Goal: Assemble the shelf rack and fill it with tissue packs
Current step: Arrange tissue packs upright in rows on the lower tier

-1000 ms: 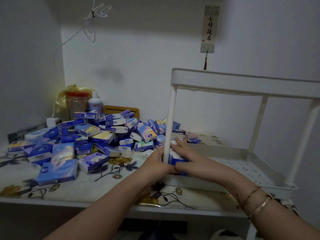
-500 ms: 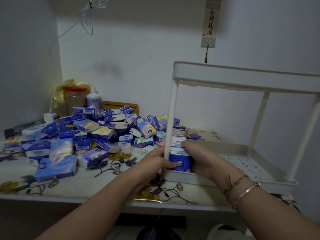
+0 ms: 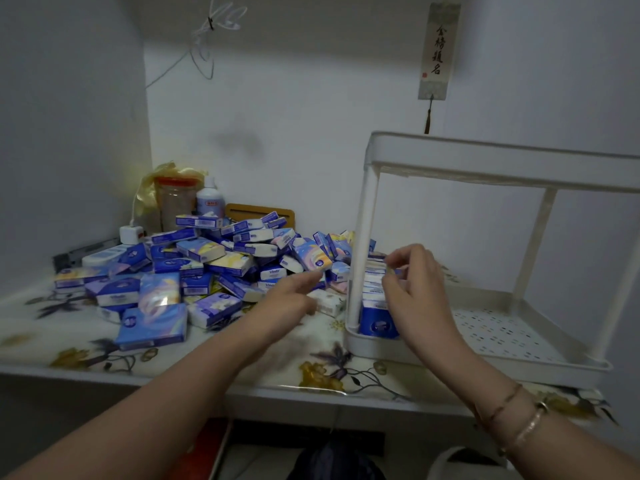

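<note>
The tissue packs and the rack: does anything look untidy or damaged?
The loose packs lie in a jumbled heap on the table, many tilted. The packs in the rack stand in a neat row in its lower tray. No damage shows.

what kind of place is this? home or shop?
Probably a home, a desk nook or alcove. A calligraphy scroll hangs on the wall, a floral cover lies on the table, and a jar, bottle and charger sit in the corner.

White shelf rack (image 3: 485,161), blue tissue packs (image 3: 207,258), floral-patterned table cover (image 3: 322,372).
</note>
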Demonstrator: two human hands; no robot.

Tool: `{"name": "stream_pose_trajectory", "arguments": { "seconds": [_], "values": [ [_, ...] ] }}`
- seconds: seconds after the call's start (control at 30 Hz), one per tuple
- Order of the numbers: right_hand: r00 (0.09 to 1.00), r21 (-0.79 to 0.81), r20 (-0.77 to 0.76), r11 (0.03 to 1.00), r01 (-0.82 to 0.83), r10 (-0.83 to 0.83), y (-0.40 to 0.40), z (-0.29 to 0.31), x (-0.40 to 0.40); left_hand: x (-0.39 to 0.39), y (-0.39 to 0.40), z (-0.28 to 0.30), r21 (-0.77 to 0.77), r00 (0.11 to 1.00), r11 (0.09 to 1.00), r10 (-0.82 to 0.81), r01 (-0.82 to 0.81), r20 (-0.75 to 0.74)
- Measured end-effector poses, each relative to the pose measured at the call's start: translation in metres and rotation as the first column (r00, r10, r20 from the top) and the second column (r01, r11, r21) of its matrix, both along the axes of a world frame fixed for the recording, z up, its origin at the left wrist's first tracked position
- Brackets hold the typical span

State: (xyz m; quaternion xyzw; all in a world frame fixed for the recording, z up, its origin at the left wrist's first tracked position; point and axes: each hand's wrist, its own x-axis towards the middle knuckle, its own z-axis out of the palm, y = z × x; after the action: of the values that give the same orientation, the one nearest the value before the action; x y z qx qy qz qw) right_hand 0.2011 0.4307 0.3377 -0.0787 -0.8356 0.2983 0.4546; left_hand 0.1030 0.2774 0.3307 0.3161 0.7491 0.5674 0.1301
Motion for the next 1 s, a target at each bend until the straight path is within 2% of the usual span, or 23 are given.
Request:
{"name": "stream_pose_trajectory", "arguments": {
  "seconds": [0.1, 0.23, 0.33, 0.43, 0.5, 0.57, 0.7, 0.87, 1.0],
  "values": [
    [0.991, 0.120, -0.036, 0.985, -0.124, 0.129, -0.032, 0.009, 0.001, -0.009, -0.023, 0.003, 0.016, 0.980, 0.989, 0.145, -0.144, -0.139],
    [0.950, 0.200, 0.107, 0.930, -0.308, 0.292, -0.075, 0.005, -0.021, -0.023, -0.062, 0.002, 0.038, 0.844, 0.922, 0.370, -0.386, -0.388],
    [0.926, 0.197, 0.194, 0.912, -0.360, 0.324, -0.094, -0.008, -0.058, -0.037, -0.093, -0.005, 0.004, 0.710, 0.822, 0.495, -0.570, -0.500],
    [0.912, 0.161, 0.285, 0.923, -0.350, 0.296, -0.101, -0.024, -0.099, -0.054, -0.117, -0.017, -0.120, 0.591, 0.677, 0.525, -0.726, -0.612],
    [0.898, 0.127, 0.350, 0.937, -0.327, 0.266, -0.104, -0.030, -0.121, -0.061, -0.128, -0.023, -0.225, 0.592, 0.600, 0.529, -0.768, -0.608],
    [0.880, 0.113, 0.410, 0.944, -0.311, 0.241, -0.109, -0.033, -0.141, -0.068, -0.138, -0.031, -0.300, 0.617, 0.565, 0.532, -0.769, -0.580],
    [0.874, 0.133, 0.388, 0.920, -0.368, 0.293, -0.125, -0.037, -0.160, -0.076, -0.146, -0.049, -0.324, 0.659, 0.592, 0.529, -0.738, -0.535],
    [0.837, 0.197, 0.446, 0.878, -0.436, 0.316, -0.135, -0.046, -0.161, -0.071, -0.143, -0.056, -0.084, 0.600, 0.665, 0.603, -0.742, -0.525],
    [0.781, 0.329, 0.571, 0.801, -0.500, 0.253, -0.125, -0.052, -0.160, -0.066, -0.144, -0.048, 0.131, 0.634, 0.721, 0.669, -0.680, -0.388]
  ]
}}
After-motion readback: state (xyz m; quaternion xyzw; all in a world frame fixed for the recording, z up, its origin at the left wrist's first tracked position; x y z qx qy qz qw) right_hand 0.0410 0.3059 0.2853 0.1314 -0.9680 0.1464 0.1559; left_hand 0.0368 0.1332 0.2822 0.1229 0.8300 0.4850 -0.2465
